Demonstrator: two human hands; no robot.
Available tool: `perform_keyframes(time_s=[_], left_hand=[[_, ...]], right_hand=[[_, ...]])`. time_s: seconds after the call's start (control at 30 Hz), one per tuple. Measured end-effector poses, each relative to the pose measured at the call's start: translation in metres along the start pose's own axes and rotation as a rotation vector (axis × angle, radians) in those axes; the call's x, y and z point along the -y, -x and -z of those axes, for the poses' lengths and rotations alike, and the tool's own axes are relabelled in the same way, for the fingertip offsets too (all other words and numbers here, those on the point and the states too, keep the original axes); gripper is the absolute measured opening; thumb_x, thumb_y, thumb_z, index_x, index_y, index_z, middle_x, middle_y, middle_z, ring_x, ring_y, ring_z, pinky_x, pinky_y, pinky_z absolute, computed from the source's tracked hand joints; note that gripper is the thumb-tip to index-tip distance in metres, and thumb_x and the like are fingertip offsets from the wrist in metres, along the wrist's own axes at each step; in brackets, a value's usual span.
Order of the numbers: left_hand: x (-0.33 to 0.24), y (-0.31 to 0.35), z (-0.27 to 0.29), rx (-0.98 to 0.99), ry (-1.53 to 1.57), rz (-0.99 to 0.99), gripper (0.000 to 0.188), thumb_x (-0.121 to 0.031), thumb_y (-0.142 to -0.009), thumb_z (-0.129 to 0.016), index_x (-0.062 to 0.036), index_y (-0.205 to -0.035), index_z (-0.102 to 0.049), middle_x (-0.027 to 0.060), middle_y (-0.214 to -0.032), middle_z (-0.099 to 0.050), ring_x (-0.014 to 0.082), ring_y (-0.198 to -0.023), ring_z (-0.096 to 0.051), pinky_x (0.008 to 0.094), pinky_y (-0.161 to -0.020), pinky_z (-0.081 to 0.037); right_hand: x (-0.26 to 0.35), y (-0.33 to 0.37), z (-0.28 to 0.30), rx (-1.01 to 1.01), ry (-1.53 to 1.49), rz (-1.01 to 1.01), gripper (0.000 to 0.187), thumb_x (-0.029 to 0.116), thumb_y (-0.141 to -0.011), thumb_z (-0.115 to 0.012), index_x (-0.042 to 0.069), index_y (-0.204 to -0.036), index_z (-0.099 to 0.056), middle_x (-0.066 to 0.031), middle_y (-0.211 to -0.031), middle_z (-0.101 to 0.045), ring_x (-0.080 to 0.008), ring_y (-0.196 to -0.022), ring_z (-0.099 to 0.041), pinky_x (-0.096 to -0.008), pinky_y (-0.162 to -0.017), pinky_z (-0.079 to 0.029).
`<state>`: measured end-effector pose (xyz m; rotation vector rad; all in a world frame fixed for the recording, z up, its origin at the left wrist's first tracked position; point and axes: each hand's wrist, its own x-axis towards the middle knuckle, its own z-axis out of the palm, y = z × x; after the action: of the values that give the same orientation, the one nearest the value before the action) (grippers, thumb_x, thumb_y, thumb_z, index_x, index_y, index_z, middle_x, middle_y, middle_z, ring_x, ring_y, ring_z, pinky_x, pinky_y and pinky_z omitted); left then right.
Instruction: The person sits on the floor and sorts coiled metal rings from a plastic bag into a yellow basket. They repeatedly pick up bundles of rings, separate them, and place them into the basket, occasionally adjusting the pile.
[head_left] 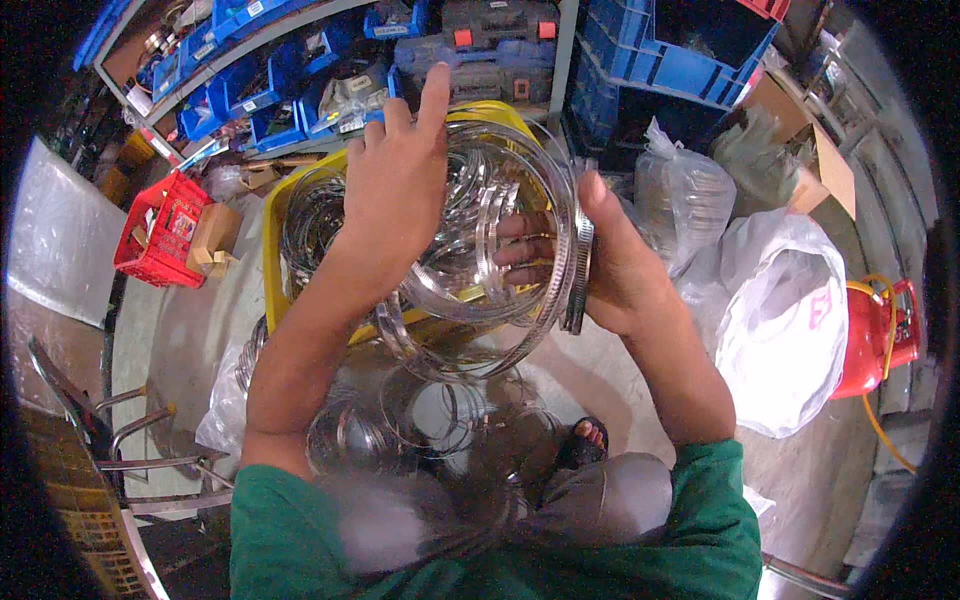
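My right hand [618, 262] is wrapped round a bunch of large hose clamps [560, 318], thumb on the outside and fingers inside the rings. The shiny perforated bands hang upright above a yellow crate [275, 262]. More loose hose clamps [320, 235] lie heaped inside that crate. Over the heap is my left hand [398, 172], back upward, index finger stretched away from me and the other fingers apart and slightly bent. Nothing shows in its grip, though its palm is hidden. Between my legs, more metal rings [360, 440] lie on the floor.
Blue bins [255, 90] and dark tool cases [500, 75] fill the shelf ahead. A red crate [165, 232] stands left. On the right are stacked blue crates [640, 75], a white sack [780, 330] and a red gas cylinder [870, 345]. A metal-framed chair [150, 465] is at lower left.
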<state>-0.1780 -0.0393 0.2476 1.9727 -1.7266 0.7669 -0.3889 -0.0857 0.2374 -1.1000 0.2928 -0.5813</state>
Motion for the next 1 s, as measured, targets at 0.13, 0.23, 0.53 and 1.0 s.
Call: perform_keyframes(time_s=[0.13,0.23,0.53,1.0], left_hand=[[-0.004,-0.001,0.002,0.044,-0.007,-0.006,0.06,-0.006,-0.093,-0.058,-0.0127,-0.147,-0.033,0.0253,-0.111,-0.057,0.0463,-0.1,-0.063,0.0547,-0.084,-0.05],[-0.002,-0.003,0.001,0.092,-0.008,0.045,0.065,-0.005,-0.089,-0.062,-0.0126,-0.147,-0.032,0.0262,-0.111,-0.056,0.0467,-0.102,-0.063,0.0547,-0.087,-0.051],[0.055,0.003,0.012,0.357,0.76,-0.123,0.102,-0.055,-0.078,-0.081,-0.01,-0.156,-0.032,0.0211,-0.144,-0.051,0.0374,-0.126,-0.054,0.045,-0.105,-0.043],[0.051,0.043,-0.053,0.459,2.617,0.333,0.126,-0.099,-0.065,-0.046,-0.0105,-0.155,-0.035,0.0147,-0.148,-0.049,0.0285,-0.137,-0.046,0.0526,-0.113,-0.04]], right_hand=[[0.001,-0.001,-0.001,-0.105,0.046,-0.005,0.075,0.057,-0.088,-0.071,0.001,-0.136,-0.054,-0.0159,-0.11,-0.069,-0.0281,-0.101,-0.07,-0.0451,-0.087,-0.059],[0.006,-0.002,-0.002,-0.137,0.094,-0.012,0.052,0.03,-0.087,-0.072,-0.003,-0.125,-0.059,-0.0153,-0.103,-0.069,-0.0271,-0.096,-0.071,-0.0431,-0.082,-0.061],[0.079,-0.029,0.006,0.033,0.537,-0.096,0.018,0.01,-0.077,-0.065,-0.001,-0.092,-0.065,-0.0081,-0.079,-0.067,-0.0153,-0.064,-0.063,-0.0292,-0.054,-0.051],[0.083,-0.091,0.036,0.213,0.421,0.015,0.019,0.021,-0.082,-0.072,0.006,-0.092,-0.066,0.0041,-0.06,-0.046,-0.0064,-0.045,-0.04,-0.0223,-0.041,-0.029]])
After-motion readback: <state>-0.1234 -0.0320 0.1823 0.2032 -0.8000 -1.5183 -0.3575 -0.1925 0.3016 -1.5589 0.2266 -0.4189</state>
